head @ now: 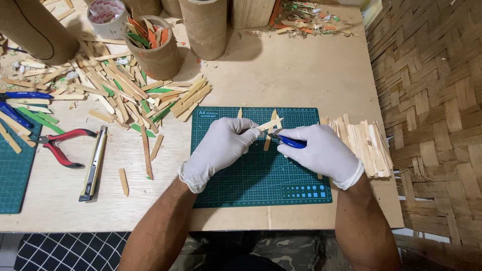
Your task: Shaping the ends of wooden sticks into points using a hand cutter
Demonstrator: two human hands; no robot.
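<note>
A person wearing white gloves works over a green mat (261, 175) that lies on a pale wooden counter (301, 75). The mat is the landmark for everything here.

Over the upper middle of the mat, the left hand (221, 145) is closed around a pale wooden stick (271, 123), pinching it so its end points right and slightly up. The right hand (319, 150) is clenched on blue-handled cutters (286, 140), whose dark tip sits at the stick, just below its free end. Whether the blades touch the wood cannot be told. The 2 hands almost meet.

2 more pointed sticks lie on the mat under the hands, near its top edge.

Just right of the mat, a stack (369, 143) of plain cut sticks rests at the counter's edge, with woven bamboo matting (432, 100) beyond it.

Left of the mat lie a few loose sticks, then a utility knife (94, 163) lying roughly upright in the view, then red-handled pliers (60, 145). Further left, the corner of a second green mat (15, 170) shows.

Above and left of the mat spreads a loose heap (120, 88) of sticks, plain and green. Behind the heap stands a cardboard tube (155, 50) filled with orange and green sticks, with a tape roll (106, 15) beside it and other tubes near.
</note>
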